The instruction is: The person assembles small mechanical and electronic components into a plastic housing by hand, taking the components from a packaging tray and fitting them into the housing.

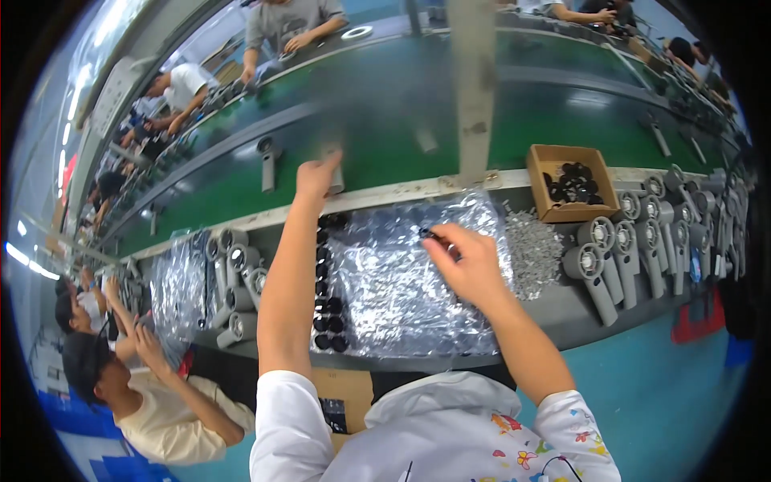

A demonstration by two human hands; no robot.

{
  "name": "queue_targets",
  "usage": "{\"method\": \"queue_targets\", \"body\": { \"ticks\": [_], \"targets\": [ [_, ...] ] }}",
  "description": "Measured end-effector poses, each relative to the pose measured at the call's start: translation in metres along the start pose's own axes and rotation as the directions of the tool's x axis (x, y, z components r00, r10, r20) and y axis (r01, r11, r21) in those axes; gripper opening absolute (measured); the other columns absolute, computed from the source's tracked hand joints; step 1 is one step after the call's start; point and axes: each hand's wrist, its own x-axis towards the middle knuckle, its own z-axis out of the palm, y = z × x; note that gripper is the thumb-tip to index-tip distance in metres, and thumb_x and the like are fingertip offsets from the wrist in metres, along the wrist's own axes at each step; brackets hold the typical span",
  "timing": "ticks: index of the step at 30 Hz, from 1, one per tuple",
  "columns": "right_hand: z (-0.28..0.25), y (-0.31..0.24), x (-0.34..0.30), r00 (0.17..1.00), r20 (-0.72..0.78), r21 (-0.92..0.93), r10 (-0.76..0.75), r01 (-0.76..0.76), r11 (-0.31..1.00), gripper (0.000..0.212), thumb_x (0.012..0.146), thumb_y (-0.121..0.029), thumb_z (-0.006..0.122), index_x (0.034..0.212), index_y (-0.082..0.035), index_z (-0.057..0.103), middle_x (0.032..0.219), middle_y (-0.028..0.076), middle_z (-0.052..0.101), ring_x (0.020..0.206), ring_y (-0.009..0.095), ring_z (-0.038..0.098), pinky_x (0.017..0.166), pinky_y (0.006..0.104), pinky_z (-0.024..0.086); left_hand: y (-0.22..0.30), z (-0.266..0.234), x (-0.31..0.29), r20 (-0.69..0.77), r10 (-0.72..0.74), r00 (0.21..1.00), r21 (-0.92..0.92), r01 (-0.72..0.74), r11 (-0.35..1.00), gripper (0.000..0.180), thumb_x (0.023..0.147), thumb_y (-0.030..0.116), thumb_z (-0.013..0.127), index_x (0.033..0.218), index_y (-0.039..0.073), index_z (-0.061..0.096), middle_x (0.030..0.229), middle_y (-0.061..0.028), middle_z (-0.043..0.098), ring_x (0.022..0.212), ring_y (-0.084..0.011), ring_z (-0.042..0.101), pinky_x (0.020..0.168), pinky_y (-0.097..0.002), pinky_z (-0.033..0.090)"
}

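My left hand reaches out over the green conveyor belt, its fingers closed around a blurred grey fan housing. Between the fingertips of my right hand is a small black part; its exact shape is mostly hidden. That hand is above a tray covered in clear plastic film. Black round caps stand in rows along the tray's left side, partly under the film.
Loose small grey pieces lie right of the film, below a cardboard box of black parts. Several grey handheld fan housings crowd the right; more stand left. Another housing rests on the belt. A co-worker sits at left.
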Motion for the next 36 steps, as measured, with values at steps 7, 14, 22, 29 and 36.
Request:
{"method": "queue_targets", "body": {
  "ticks": [7, 14, 22, 29, 36],
  "targets": [
    [-0.001, 0.011, 0.001, 0.998, -0.040, -0.019, -0.054, 0.053, 0.998, 0.015, 0.085, -0.008, 0.078, 0.097, -0.001, 0.072, 0.081, 0.009, 0.071, 0.061, 0.017, 0.065, 0.057, 0.0288, 0.052, -0.006, 0.011, 0.041, -0.238, 0.308, 0.921, 0.606, -0.107, 0.788, 0.049, 0.088, 0.043, 0.074, 0.101, -0.004, 0.072, 0.098, -0.0241, 0.073, 0.093, -0.0404, 0.072, 0.083, -0.0461, 0.056],
    [-0.009, 0.019, 0.004, 0.997, -0.045, -0.008, -0.061, 0.060, 0.998, 0.013, 0.083, -0.009, 0.078, 0.094, -0.004, 0.073, 0.086, 0.010, 0.073, 0.068, 0.023, 0.068, 0.063, 0.0351, 0.055, 0.058, 0.083, 0.010, -0.111, 0.649, 0.753, 0.812, -0.308, 0.496, 0.073, 0.086, 0.022, 0.071, 0.149, 0.012, 0.034, 0.123, -0.0292, 0.052, 0.112, -0.0548, 0.058, 0.093, -0.0554, 0.053],
    [-0.011, 0.008, 0.003, 0.996, -0.079, 0.056, -0.030, 0.035, 0.998, 0.016, 0.081, -0.008, 0.082, 0.094, -0.003, 0.076, 0.080, 0.007, 0.072, 0.064, 0.012, 0.066, 0.059, 0.0251, 0.052, 0.035, 0.156, -0.012, 0.282, 0.540, 0.793, 0.631, -0.577, 0.518, 0.036, 0.094, 0.039, 0.068, 0.126, 0.022, 0.066, 0.114, -0.0270, 0.065, 0.106, -0.0447, 0.063, 0.094, -0.0496, 0.053],
    [-0.014, 0.004, 0.004, 0.992, -0.108, 0.117, 0.073, -0.060, 0.991, 0.015, 0.081, -0.013, 0.082, 0.092, -0.004, 0.075, 0.080, 0.006, 0.072, 0.068, 0.012, 0.066, 0.063, 0.0259, 0.052, 0.060, 0.077, -0.049, 0.406, 0.171, 0.898, -0.273, -0.060, 0.960, 0.034, 0.102, 0.043, 0.056, 0.119, 0.014, 0.057, 0.089, -0.0034, 0.049, 0.062, -0.0142, 0.045, 0.055, -0.0306, 0.041],
    [-0.018, -0.003, -0.005, 0.988, 0.083, -0.214, -0.128, 0.144, 0.966, 0.050, 0.076, -0.016, 0.081, 0.123, -0.009, 0.066, 0.102, 0.007, 0.073, 0.084, 0.023, 0.067, 0.078, 0.0350, 0.051, 0.061, -0.010, -0.201, 0.284, 0.436, 0.854, -0.781, -0.058, 0.622, 0.064, 0.101, 0.024, 0.060, 0.153, 0.014, 0.025, 0.103, -0.0144, 0.051, 0.070, -0.0226, 0.054, 0.060, -0.0384, 0.043]
  ]
}}
